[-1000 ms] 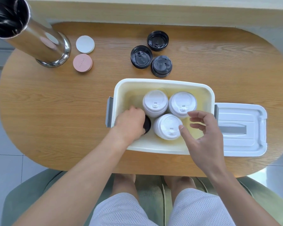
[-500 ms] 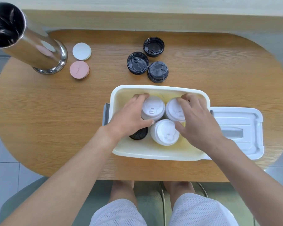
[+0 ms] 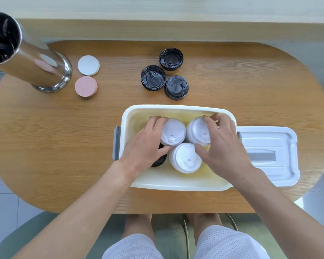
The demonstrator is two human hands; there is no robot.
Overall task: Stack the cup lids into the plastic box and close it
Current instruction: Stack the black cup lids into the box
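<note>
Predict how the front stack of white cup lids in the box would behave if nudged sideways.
The front white lid stack looks like thin plastic, so probably light and easily shifted. It stands several lids tall, so it may lean or topple. The neighbouring stacks and the plastic box wall would likely catch it.

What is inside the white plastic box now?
Inside the white plastic box: three white cup lid stacks and a black lid largely covered by the left hand. The right hand hides the right corner.
</note>
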